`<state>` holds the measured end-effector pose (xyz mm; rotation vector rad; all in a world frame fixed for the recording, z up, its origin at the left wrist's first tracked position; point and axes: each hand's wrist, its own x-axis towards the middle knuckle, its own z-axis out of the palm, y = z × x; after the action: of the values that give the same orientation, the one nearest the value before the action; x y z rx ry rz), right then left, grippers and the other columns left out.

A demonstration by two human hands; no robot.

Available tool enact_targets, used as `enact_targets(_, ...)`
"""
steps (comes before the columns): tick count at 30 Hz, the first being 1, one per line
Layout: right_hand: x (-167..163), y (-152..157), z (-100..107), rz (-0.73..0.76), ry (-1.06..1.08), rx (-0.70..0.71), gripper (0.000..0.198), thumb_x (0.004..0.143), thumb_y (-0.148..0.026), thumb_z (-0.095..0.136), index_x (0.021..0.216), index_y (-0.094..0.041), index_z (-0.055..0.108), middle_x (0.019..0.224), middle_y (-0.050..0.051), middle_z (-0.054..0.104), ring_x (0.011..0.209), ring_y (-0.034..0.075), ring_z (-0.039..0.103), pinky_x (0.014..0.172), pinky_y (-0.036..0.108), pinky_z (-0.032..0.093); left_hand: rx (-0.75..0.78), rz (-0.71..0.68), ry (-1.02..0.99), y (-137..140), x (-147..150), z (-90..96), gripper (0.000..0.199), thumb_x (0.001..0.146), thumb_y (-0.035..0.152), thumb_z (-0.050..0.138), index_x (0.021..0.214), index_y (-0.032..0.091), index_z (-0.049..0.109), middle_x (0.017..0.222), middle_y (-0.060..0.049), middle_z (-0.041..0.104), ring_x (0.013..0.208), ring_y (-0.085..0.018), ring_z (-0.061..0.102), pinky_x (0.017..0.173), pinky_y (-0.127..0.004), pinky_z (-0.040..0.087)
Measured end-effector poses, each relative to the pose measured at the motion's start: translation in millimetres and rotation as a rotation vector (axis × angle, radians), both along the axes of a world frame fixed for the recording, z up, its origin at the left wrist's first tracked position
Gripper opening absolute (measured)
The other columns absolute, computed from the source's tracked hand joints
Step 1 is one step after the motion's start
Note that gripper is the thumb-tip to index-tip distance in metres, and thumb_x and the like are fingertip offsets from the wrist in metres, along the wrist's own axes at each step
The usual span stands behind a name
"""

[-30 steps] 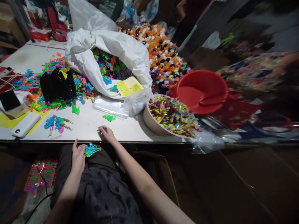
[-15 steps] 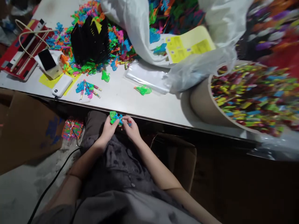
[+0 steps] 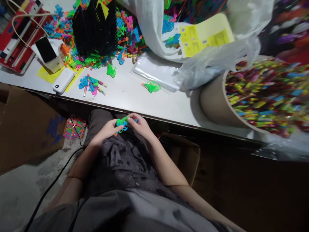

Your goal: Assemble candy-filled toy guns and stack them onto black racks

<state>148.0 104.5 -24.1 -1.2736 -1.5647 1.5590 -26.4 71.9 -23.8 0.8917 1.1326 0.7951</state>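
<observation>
Holding a small toy over the lap, just below the bench edge: left hand and right hand both pinch it w/ fingertips, fingers curled round it. To do it well, judged: keep grip light, parts lined up, close to body. Toy is green & blue plastic, thin, tangled-looking; detail too small to tell. Similar toys lie on bench.

No legible text anywhere. Yellow paper sheet, lying against white plastic sack: printed blocks and small dark marks, too blurred to read. White rectangular power bank, left of sheet near table edge: small round dark mark, no readable lettering.
</observation>
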Motion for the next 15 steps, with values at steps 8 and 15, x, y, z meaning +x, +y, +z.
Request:
enact_targets(8,-18,-10,-8,-0.157,0.055,-0.11,0.044,0.076,-0.064,0.052,0.072,-0.021,0.044,0.049,-0.006,0.04,0.045,0.008,0.035,0.048,0.023,0.03,-0.105,0.258,-0.399,-6,3,-12.2,0.055,0.058,0.059,0.072,0.092,0.017,0.061,0.09,-0.004,0.065,0.084,-0.017,0.059,0.077,-0.029,0.046)
enact_targets(15,-26,-18,-11,0.031,-0.023,-0.075,0.037,0.077,-0.057,0.053,0.079,-0.021,0.046,0.06,-0.006,0.042,0.052,0.008,0.038,0.051,0.022,0.031,0.047,0.65,-0.241,-6,30,-25.4,0.039,0.064,0.037,0.074,0.09,0.018,0.053,0.086,0.001,0.06,0.083,-0.011,0.057,0.086,-0.026,0.041)
